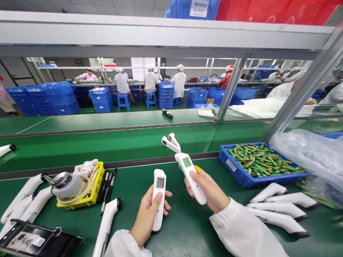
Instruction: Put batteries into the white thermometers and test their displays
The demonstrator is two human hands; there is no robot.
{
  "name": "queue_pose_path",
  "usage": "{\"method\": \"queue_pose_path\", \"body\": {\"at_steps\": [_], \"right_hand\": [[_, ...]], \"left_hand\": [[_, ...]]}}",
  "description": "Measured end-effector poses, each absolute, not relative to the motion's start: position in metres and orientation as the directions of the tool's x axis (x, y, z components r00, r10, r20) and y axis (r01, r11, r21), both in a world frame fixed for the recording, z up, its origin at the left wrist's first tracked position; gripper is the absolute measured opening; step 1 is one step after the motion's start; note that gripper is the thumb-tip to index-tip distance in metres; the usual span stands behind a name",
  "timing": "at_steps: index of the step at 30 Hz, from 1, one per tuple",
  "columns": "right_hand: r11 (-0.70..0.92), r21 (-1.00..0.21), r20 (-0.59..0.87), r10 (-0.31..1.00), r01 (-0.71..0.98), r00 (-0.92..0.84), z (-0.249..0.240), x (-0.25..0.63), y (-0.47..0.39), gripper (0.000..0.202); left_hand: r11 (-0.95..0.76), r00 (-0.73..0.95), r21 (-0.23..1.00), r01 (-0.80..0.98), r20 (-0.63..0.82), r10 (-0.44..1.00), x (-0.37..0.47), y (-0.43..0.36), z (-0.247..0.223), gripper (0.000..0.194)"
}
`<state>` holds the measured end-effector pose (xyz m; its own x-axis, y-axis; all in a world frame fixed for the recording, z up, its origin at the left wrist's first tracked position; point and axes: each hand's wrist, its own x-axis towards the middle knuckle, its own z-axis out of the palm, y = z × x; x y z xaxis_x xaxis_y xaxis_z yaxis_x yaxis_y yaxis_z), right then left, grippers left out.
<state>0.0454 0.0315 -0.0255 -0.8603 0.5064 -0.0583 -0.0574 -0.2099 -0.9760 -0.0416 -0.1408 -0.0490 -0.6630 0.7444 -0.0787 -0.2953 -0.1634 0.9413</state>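
Observation:
My left hand (148,213) is closed round a white infrared thermometer (160,200) with a dark grey screen, its thumb on the front. A second white infrared thermometer (192,179), its screen lit green, is in my right hand (207,188); that thumb presses its face. A bit of yellow shows at a right fingertip. Beyond the right hand, small white thermometers (170,144) lie at the belt's edge. Left of my left hand rests a white thermometer housing (106,235) with a dark tip. Several similar housings (279,205) lie to the right of my right sleeve.
A blue tray (242,178) of green batteries stands at the right, beside a clear plastic bag (324,164). On the left are a yellow basket (83,202) with a bottle, black pens (108,189) and a black folder (45,242). A metal shelf (136,37) crosses above; people work behind.

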Motion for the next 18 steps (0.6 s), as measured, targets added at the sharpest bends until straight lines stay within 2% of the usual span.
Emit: {"method": "queue_pose_path", "body": {"at_steps": [3, 10, 15, 18], "right_hand": [[-0.336, -0.935, -0.058, 0.466, -0.116, -0.883, -0.032, 0.043, 0.010, 0.038], [-0.384, -0.920, -0.120, 0.461, -0.077, -0.879, -0.048, 0.048, 0.004, 0.035], [-0.487, -0.872, -0.188, 0.432, -0.053, -0.882, -0.050, 0.049, 0.003, 0.036], [-0.529, -0.848, -0.269, 0.399, 0.020, -0.877, -0.049, 0.048, 0.003, 0.041]], "left_hand": [[-0.146, -0.656, 0.946, -0.288, -0.084, 0.750, -0.043, -0.143, -0.048, 0.035], [-0.140, -0.654, 0.934, -0.329, -0.119, 0.747, -0.045, -0.144, -0.050, 0.035], [-0.260, -0.717, 0.885, -0.386, -0.111, 0.689, -0.042, -0.143, -0.045, 0.070], [-0.236, -0.730, 0.864, -0.444, -0.196, 0.655, -0.041, -0.142, -0.041, 0.069]]}}
